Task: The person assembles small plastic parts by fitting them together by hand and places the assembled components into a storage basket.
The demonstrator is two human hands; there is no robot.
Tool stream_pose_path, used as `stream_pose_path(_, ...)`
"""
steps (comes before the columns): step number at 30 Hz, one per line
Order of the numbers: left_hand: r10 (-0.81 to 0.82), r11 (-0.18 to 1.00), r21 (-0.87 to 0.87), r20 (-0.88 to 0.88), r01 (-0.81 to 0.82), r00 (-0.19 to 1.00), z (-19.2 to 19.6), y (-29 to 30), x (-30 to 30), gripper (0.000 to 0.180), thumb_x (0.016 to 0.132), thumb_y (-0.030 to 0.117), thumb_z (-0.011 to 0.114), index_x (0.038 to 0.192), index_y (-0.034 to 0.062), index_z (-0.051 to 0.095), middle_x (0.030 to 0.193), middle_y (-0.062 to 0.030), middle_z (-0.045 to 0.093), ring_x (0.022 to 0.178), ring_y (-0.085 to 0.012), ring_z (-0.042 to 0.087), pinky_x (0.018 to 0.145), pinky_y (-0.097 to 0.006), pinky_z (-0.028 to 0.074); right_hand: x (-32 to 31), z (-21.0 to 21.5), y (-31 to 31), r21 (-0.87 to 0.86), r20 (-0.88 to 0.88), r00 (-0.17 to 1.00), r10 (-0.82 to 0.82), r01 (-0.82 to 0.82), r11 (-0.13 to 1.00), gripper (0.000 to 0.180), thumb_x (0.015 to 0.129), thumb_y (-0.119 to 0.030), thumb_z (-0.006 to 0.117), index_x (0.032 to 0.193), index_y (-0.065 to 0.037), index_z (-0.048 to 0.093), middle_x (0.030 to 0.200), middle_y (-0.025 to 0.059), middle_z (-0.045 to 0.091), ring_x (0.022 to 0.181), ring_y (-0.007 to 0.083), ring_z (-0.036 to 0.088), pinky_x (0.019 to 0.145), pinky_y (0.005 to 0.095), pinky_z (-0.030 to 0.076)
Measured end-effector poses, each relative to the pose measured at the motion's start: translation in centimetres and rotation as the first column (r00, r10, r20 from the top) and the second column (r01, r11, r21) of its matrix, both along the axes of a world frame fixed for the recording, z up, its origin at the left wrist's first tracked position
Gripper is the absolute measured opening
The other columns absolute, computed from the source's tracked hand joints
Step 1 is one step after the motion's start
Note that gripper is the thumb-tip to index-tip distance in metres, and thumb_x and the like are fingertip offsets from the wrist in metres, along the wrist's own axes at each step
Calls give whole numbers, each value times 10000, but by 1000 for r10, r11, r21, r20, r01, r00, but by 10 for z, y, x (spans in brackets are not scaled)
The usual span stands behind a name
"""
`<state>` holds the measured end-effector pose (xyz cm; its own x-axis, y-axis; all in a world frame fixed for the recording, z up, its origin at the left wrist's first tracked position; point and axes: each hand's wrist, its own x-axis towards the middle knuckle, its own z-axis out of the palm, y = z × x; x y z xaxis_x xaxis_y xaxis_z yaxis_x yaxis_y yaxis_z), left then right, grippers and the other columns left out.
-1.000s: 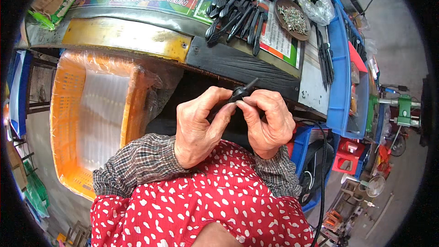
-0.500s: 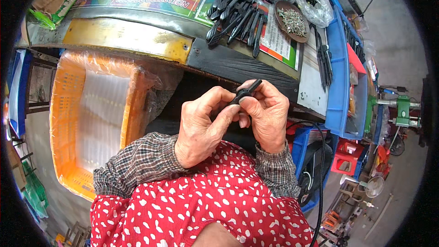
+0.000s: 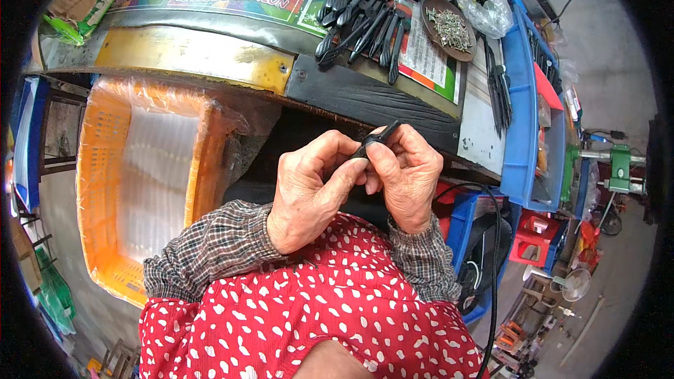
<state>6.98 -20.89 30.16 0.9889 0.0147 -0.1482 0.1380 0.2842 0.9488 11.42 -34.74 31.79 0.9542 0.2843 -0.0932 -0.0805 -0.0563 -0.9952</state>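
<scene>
In front of my lap, just off the table's edge, both hands meet on a small black plastic part [image 3: 385,133]. My left hand [image 3: 309,186] pinches its lower end between thumb and fingers. My right hand [image 3: 408,175] is closed on the other side, its thumb pressed flat over the middle of the part. A narrow black end sticks out above the fingertips; the rest is hidden by them. On the table beyond lies a heap of slim black plastic handles [image 3: 361,24]. To their right, a brown dish [image 3: 430,27] holds many tiny silver metal pieces.
An orange crate [image 3: 98,189] lined with clear plastic stands left of my lap. On the right are a blue tray [image 3: 518,119], clear plastic bags [image 3: 484,10] and more black pieces [image 3: 497,91]. A black cable [image 3: 496,267] hangs beside my right sleeve. The worn table edge [image 3: 372,95] runs ahead.
My right thumb has slid up and now covers more of the black part. The part has shifted very slightly left; the left hand has hardly moved.
</scene>
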Motion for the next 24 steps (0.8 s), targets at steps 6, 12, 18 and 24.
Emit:
stream_pose_path(6,-8,997,-74,54,12,999,-6,2,0,65,902,31,563,953,-10,559,735,-19,624,553,-8,481,462,-157,365,5,1,-1,127,-82,995,58,-48,991,65,879,-25,591,915,28,577,670,20,594,513,34,522,444,166,409)
stream_pose_path(12,-8,999,-45,52,11,999,-7,1,-1,66,901,27,563,955,-11,554,731,-19,620,549,-8,477,458,-157,357,0,-3,1,-7,-5,1000,15,-16,1000,72,879,-22,588,928,31,578,689,18,591,509,28,509,441,168,405)
stream_pose_path(18,-44,990,-133,-13,42,999,-1,7,-2,52,890,20,562,917,-25,558,713,-35,628,567,-14,516,461,-159,382,-2,-2,-1,27,11,999,45,-45,999,129,887,-54,601,982,32,591,696,0,586,528,23,501,461,162,400)
stream_pose_path(24,-209,945,-277,-102,174,973,-3,13,2,120,908,96,581,972,-4,558,734,-38,621,523,-28,486,442,-157,358,10,-2,-8,38,23,1000,19,-19,999,175,901,-121,607,1000,23,618,701,-6,583,530,27,500,467,160,396)
